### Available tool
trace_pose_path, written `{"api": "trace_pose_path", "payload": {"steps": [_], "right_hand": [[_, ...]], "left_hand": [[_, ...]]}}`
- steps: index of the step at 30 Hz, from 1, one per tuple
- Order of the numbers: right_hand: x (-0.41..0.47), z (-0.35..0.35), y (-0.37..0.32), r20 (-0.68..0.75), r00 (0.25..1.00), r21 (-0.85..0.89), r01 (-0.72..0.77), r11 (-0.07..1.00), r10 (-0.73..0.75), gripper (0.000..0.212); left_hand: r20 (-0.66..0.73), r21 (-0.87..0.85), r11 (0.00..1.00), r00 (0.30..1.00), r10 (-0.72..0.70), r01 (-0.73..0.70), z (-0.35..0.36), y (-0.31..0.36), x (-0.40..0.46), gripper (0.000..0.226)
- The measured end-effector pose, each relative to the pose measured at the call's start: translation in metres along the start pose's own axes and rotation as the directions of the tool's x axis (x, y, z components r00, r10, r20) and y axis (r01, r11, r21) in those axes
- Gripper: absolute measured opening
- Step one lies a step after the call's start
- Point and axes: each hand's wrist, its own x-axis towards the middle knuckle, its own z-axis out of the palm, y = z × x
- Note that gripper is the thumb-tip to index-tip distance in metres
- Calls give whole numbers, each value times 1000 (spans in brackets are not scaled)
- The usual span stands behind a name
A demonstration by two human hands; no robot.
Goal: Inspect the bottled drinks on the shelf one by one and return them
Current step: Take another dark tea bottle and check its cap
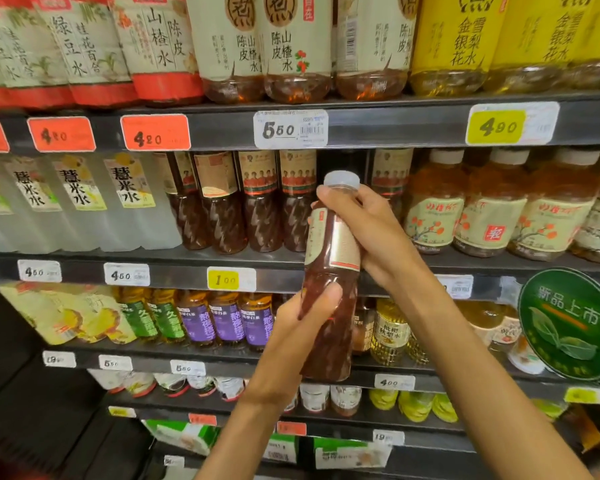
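Two hands hold one bottle (329, 292) of dark red-brown drink in front of the shelf (201, 258), almost upright, its clear cap (342, 179) tilted slightly right. The left hand (302, 327) curls round its lower half, thumb across the front. The right hand (368, 233) grips its neck and label from the right. Behind it, in the row of matching bottles (260, 202), is a gap. Further right stand orange bottles (499, 206) with white caps.
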Motion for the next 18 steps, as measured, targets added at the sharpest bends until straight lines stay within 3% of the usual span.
{"api": "trace_pose_path", "payload": {"steps": [3,5,7,9,12,15,18], "right_hand": [[-4,-4,-5,97,995,-7,-31,999,32,45],[-8,-4,-6,211,976,226,-95,969,47,39],[-9,-2,-6,326,944,513,-218,831,46,33],[-6,0,-6,352,935,624,-260,737,32,29],[-3,-1,-11,299,954,562,-204,802,33,22],[-1,-4,-18,115,990,267,-113,957,85,14],[-1,-2,-15,37,991,90,-128,988,125,14]], "left_hand": [[143,-244,965,988,-60,94,-5,7,-5,55],[298,-387,901,951,-76,193,-6,13,-8,64],[405,-458,844,911,-80,278,-4,15,-8,66],[435,-457,839,897,-79,296,0,16,-8,68],[327,-314,923,938,-116,224,-3,14,-4,76],[230,-158,980,970,-82,121,-11,16,-3,78],[142,-138,979,981,-132,152,-3,12,-3,83]]}}
